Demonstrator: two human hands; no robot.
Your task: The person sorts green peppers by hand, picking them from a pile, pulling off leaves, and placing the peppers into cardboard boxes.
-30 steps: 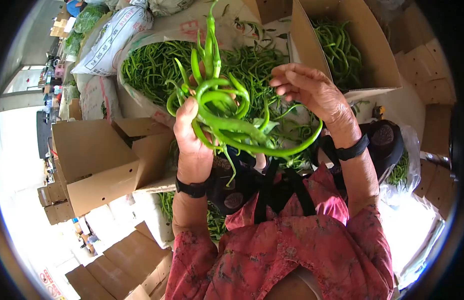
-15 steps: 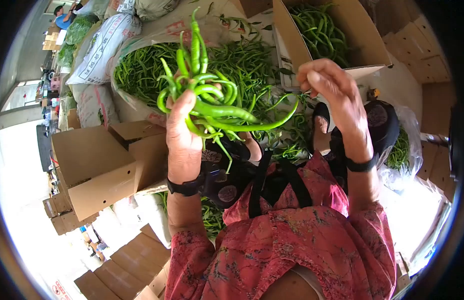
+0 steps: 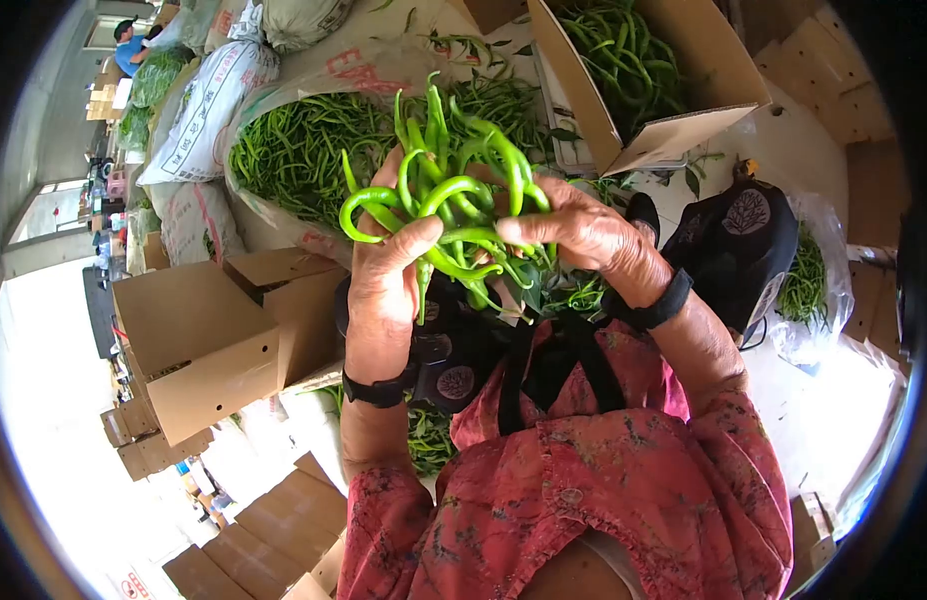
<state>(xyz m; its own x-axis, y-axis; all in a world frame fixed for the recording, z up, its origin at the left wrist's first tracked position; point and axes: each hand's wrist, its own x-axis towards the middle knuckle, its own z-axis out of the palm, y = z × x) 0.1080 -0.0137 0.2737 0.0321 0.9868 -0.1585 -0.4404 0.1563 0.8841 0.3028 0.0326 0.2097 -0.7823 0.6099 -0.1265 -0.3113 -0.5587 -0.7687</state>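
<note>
A bunch of long, curled green chili peppers (image 3: pixel 458 195) is held up in front of me between both hands. My left hand (image 3: pixel 388 265) grips the bunch from the left, its thumb pressed over the peppers. On the other side my right hand (image 3: pixel 578 230) closes on the bunch, thumb in front and fingers partly hidden behind. Beneath and beyond the hands, a heap of green peppers (image 3: pixel 308 140) spills from an open plastic sack (image 3: pixel 368 75). An open cardboard box (image 3: pixel 688 135) at the far right holds more peppers (image 3: pixel 618 60).
Closed cardboard boxes (image 3: pixel 198 340) stand at my left, with flattened cardboard (image 3: pixel 268 545) nearer. Full white sacks (image 3: pixel 218 105) line the back left. A clear bag of peppers (image 3: pixel 803 275) sits at my right. Another person (image 3: pixel 130 47) is far off at the upper left.
My right hand has come down and left from beside the box and taken hold of the bunch. My left hand has shifted slightly right and down with the peppers.
</note>
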